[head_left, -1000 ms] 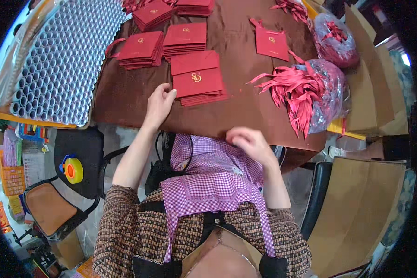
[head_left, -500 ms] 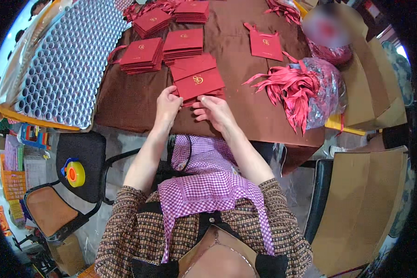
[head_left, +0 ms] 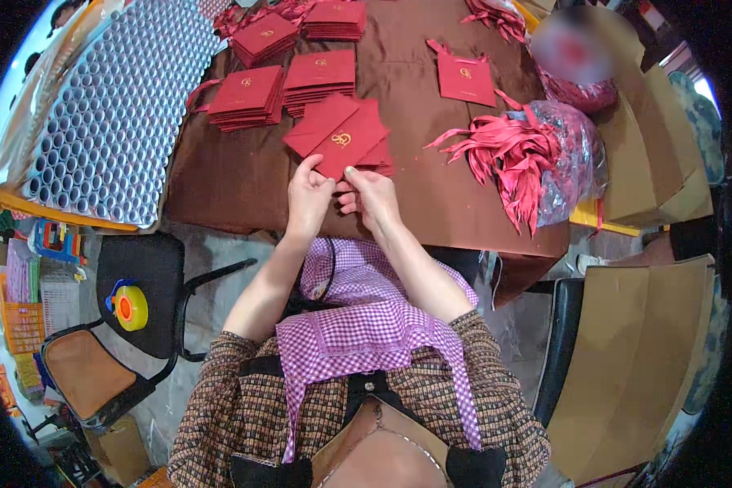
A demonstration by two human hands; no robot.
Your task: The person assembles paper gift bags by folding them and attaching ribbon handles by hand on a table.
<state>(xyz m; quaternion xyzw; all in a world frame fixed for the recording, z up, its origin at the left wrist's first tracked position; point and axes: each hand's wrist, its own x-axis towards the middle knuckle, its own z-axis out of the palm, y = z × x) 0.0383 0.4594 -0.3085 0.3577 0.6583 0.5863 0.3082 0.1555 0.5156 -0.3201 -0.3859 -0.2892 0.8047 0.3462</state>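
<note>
A flat red paper gift bag (head_left: 342,140) with a gold emblem lies turned at a slant, one corner toward me. My left hand (head_left: 310,197) pinches its near left edge between thumb and finger. On the near right edge, my right hand (head_left: 372,198) grips with the thumb on top and the other fingers curled. Beneath it a stack of red bags (head_left: 372,122) rests on the brown-clothed table (head_left: 431,207). Farther right lies a single red bag with ribbon handles (head_left: 466,80). A bundle of red ribbons (head_left: 508,159) spills from clear plastic wrap to the right of my right hand.
Several stacks of red bags (head_left: 248,96) stand at the far left of the table. Beside them is a large tray of white tubes (head_left: 106,122). Cardboard boxes (head_left: 638,358) stand at the right; a black chair (head_left: 138,276) holding a yellow tape roll (head_left: 130,307) is at the left.
The bag in my hands has turned to a steeper slant over the stack, its near corner now between my hands. My left hand has shifted slightly right and nearer to me.
</note>
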